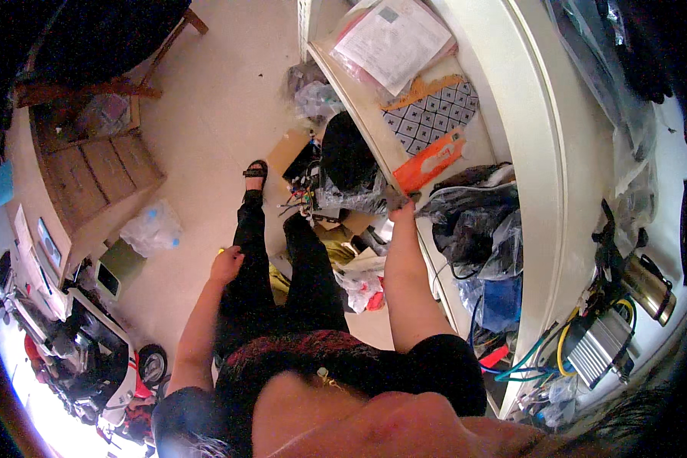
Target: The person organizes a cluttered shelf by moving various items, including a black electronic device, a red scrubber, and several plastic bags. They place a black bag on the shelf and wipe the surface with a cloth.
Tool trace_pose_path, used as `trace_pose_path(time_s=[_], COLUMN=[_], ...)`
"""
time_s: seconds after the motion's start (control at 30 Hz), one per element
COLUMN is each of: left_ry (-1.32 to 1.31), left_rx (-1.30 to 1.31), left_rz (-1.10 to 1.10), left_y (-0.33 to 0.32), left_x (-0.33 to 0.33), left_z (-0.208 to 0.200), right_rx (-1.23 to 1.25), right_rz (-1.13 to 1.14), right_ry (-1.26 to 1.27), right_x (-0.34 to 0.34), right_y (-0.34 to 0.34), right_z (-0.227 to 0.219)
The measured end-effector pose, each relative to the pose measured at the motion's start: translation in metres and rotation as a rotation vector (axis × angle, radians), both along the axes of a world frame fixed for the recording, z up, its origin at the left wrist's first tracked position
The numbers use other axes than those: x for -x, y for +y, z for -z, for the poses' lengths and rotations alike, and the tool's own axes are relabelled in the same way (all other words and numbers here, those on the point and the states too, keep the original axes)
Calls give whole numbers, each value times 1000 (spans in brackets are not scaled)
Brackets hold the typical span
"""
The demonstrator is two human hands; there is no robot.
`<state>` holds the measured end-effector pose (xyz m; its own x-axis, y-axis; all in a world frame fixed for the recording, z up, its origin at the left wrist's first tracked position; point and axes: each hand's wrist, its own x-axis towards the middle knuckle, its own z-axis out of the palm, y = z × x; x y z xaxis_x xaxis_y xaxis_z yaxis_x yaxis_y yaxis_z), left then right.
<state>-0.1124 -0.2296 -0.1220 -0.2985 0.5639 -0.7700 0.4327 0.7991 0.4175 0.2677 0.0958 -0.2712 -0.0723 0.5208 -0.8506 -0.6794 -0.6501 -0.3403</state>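
My right hand [402,211] reaches to the front edge of a white shelf, its fingers closed on a grey cloth [395,198]. Close beside it on the shelf lie an orange plastic packet [430,160] and a bundle of dark clothing [477,217], partly in clear plastic. My left hand [227,266] hangs by my left thigh with the fingers curled. A small yellow thing [221,250] pokes out of that fist; most of it is hidden, so its kind does not show.
Papers [395,46] and a patterned sheet [433,114] lie deeper on the shelf [359,107]. Below it, a black bag [351,153], cables and plastic bags crowd the floor by my feet. At left are a clear bag [151,230], a brown drawer unit [99,177] and a motorcycle [91,359].
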Motion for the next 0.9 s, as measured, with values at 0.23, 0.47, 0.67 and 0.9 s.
trace_pose_path(time_s=[0.23,0.47,0.67,0.9], left_ry=[-56,-99,61,-22], left_rx=[-148,-144,4,-149], left_rz=[12,54,256,194], left_y=[35,64,41,52], left_x=[-14,-20,-18,-11], left_z=[8,-7,-16,-4], right_rx=[30,113,155,-53], right_rz=[-76,219,230,202], right_ry=[-125,-21,-154,-109], right_x=[38,-18,29,41], right_y=[-2,14,20,-3], right_z=[-34,94,43,-16])
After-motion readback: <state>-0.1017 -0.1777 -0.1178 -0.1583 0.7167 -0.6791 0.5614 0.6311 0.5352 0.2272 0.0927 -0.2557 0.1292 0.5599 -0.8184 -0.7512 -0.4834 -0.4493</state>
